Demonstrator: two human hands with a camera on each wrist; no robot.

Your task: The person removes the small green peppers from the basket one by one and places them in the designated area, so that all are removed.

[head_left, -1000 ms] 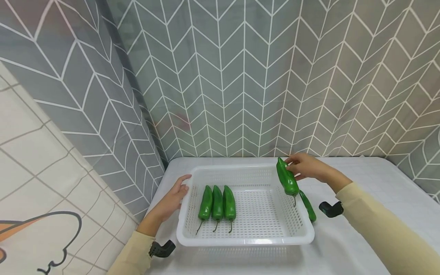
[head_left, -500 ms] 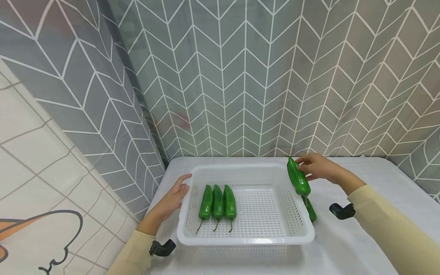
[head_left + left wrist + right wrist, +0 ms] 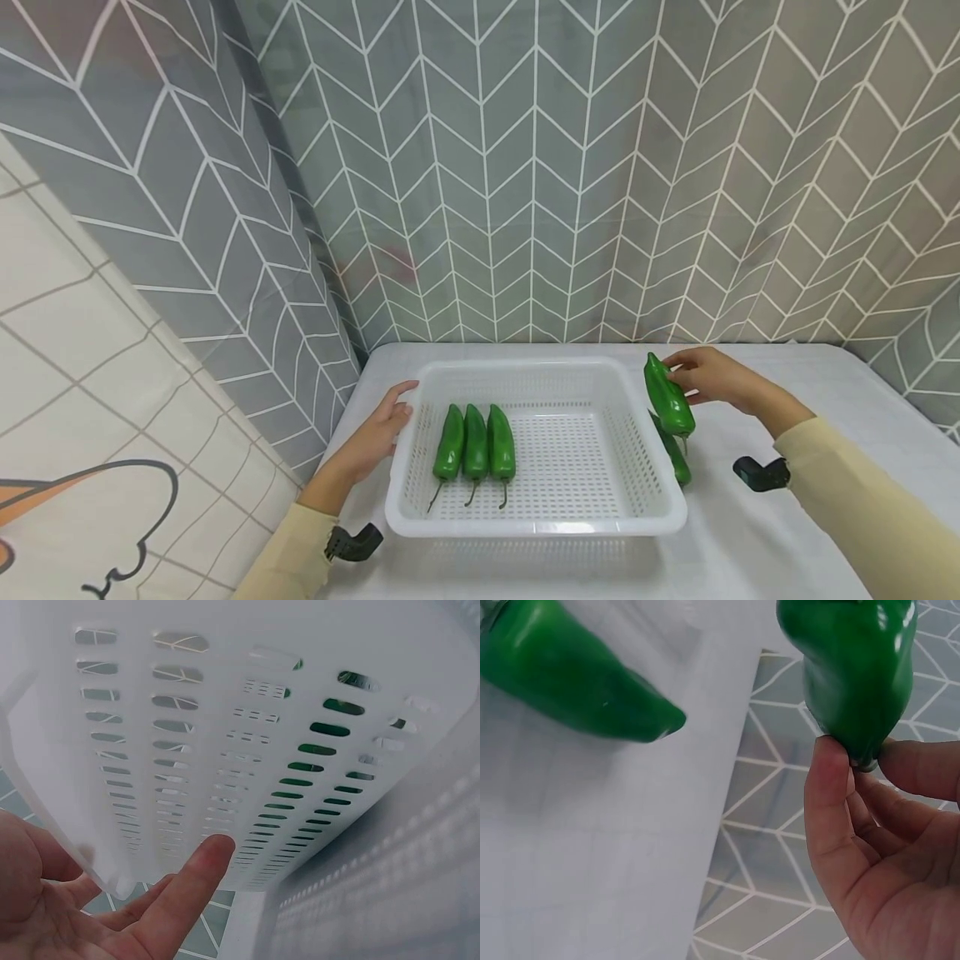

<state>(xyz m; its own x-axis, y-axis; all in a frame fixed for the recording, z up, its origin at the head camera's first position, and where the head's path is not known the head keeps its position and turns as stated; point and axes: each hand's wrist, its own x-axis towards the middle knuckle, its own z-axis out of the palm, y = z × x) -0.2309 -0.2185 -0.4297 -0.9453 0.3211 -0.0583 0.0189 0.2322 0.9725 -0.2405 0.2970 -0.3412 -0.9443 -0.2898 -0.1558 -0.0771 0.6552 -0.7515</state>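
Observation:
My right hand [image 3: 708,379] pinches a green pepper [image 3: 667,396] near its tapered end, just off the right side of the white plastic basket [image 3: 536,527]. The pepper's stem hangs downward. A second green pepper [image 3: 577,682] lies on the table beside the basket's right wall, partly hidden in the head view by the rim and the held pepper. My left hand [image 3: 378,433] holds the basket's left rim; in the left wrist view, one finger [image 3: 187,889] touches the outer slotted wall. Inside the basket, 3 green peppers [image 3: 476,446] lie side by side at the left.
The basket stands on a white-covered table [image 3: 787,400]. Grey patterned cloth [image 3: 510,167] hangs behind the table and along the left. A dark wrist device [image 3: 354,543] is on the left sleeve, another device [image 3: 761,473] on the right.
My right hand has carried the pepper rightward, from over the basket's right rim to outside it, and slightly lower. The left hand and the basket have stayed still.

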